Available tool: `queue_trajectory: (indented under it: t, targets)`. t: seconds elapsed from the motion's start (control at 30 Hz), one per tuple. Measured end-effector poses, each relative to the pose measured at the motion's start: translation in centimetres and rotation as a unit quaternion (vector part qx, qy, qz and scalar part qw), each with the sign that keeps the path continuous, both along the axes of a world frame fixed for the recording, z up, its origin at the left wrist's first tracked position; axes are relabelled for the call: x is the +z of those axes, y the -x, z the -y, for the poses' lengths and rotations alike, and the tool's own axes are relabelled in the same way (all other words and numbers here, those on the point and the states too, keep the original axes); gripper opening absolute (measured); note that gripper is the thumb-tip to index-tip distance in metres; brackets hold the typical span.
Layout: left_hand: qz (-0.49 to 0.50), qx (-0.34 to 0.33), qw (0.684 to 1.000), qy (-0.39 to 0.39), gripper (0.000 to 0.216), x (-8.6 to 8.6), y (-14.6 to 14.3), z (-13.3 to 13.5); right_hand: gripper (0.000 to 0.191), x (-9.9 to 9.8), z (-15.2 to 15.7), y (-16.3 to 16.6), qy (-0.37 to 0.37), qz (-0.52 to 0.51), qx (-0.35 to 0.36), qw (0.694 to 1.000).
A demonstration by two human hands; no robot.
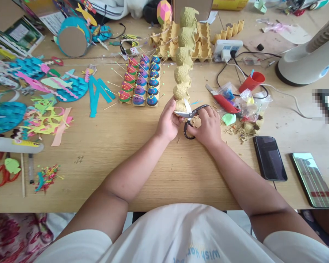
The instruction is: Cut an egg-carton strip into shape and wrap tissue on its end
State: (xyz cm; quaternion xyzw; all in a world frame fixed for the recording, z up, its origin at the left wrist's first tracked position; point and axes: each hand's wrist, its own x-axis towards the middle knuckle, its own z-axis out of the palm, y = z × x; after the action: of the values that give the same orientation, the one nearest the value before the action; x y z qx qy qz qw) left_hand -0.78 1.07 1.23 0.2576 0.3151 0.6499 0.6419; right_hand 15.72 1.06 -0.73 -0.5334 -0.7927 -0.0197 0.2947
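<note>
Works at a pale wood-grain worktop (137,160), crowded at both sides and along the far edge. Counting from the hands, has three pin-stuck rows of painted egg-carton cups (139,87) at ten o'clock, blue paper strips (94,96) and yellow paper shreds (48,121) around nine, and a heap of small coloured bits (48,179) at eight. Shows pink floral fabric (16,233) below the near edge, also at eight.

Has a yellow egg tray (167,51) beyond at twelve, a power strip (228,45) at one, a red-handled knife (225,103), a red cup (251,81) and a white appliance (304,62) at two, a black phone (270,159) and a second phone (314,180) at four.

Holds a plain egg-carton strip (183,75) in the left hand (168,124), with fingers curled closed round its six-o'clock end. Extends it from there toward twelve, across the view of the tray. Grips black-handled scissors (191,114) in the right hand (208,126), with fingers and thumb in parted loops. Spreads the blades at the nearest cup, toward nine and eleven, just beside the left fingers. Cannot tell any cut beneath them.
</note>
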Motion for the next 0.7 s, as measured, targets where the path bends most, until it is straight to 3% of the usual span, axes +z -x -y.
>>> queue_trajectory:
  t: [0.47, 0.7]
  targets:
    - [-0.002, 0.014, 0.999, 0.032, 0.032, 0.3, 0.0, -0.1, 0.021, 0.6, -0.4, -0.4, 0.040, -0.012, -0.002, 0.999]
    - [-0.026, 0.018, 0.999, 0.044, 0.040, 0.4, -0.1, 0.0, 0.021, 1.0, -0.5, -0.8, 0.073, -0.062, 0.022, 0.995]
